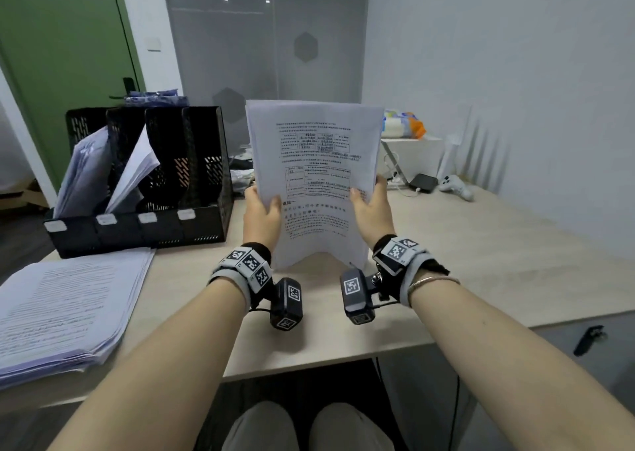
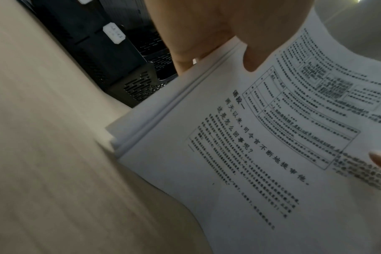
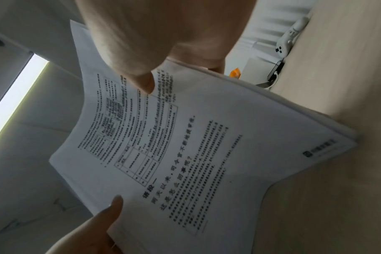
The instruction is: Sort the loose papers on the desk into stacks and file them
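Note:
I hold a sheaf of printed white papers (image 1: 314,175) upright, its bottom edge standing on the desk (image 1: 464,261). My left hand (image 1: 263,211) grips its left side with the thumb on the front page. On the right side my right hand (image 1: 371,206) grips it the same way. The wrist views show the sheaf (image 2: 250,154) (image 3: 185,154) up close, several sheets thick, each thumb pressed on the printed face. A black four-slot file holder (image 1: 144,182) stands at the back left; its two left slots hold papers. A thick paper stack (image 1: 65,306) lies at the front left.
A white game controller (image 1: 455,186), a small black box (image 1: 425,183) with cables and a white stand sit at the back right by the wall. A colourful packet (image 1: 403,124) lies on a white box there. A green door (image 1: 62,55) is behind the holder.

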The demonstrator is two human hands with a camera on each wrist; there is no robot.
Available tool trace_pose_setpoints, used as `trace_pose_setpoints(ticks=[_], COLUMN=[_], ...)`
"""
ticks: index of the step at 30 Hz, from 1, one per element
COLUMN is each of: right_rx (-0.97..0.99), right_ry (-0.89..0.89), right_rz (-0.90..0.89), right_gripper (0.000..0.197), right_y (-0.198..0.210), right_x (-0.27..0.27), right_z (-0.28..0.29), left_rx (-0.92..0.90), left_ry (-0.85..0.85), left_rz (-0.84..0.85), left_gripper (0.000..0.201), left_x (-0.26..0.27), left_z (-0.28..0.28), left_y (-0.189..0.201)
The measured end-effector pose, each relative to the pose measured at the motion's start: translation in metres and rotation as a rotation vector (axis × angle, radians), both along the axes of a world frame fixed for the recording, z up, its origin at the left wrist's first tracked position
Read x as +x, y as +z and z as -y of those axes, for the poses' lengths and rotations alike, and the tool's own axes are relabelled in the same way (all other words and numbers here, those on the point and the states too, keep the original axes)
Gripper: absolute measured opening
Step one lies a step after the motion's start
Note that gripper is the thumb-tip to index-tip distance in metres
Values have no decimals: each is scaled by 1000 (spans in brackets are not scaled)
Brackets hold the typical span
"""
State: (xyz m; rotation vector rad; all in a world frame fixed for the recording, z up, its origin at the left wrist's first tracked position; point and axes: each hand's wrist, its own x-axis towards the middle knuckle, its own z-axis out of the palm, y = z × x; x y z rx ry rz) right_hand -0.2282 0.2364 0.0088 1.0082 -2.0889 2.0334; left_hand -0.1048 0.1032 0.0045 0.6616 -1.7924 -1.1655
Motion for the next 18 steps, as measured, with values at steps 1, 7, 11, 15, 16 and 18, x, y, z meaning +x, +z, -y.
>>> trace_pose_setpoints(ticks=[1, 7, 11, 15, 16, 18], right_rx=[14, 116, 27, 5, 4, 14], right_ry=[-10, -41, -91, -92, -76, -54], right_rz=[14, -8, -13, -71, -73, -69], right_gripper=[50, 34, 41, 41, 42, 40], right_y=[-2, -11, -8, -2, -2, -3], right_x=[-3, -13, -17, -23, -23, -23], right_z=[1, 2, -2, -3, -2, 1], left_rx=[0, -18, -45, -69, -71, -87], left_ry=[1, -22, -2, 37, 27, 23], left_rz=[8, 28, -57, -3, 15, 59], left_gripper=[31, 27, 35, 26, 23, 18], left_x=[-1, -4, -3, -2, -2, -1], left_z=[2, 2, -1, 0, 0, -2], left_y=[-1, -2, -7, -11, -11, -10])
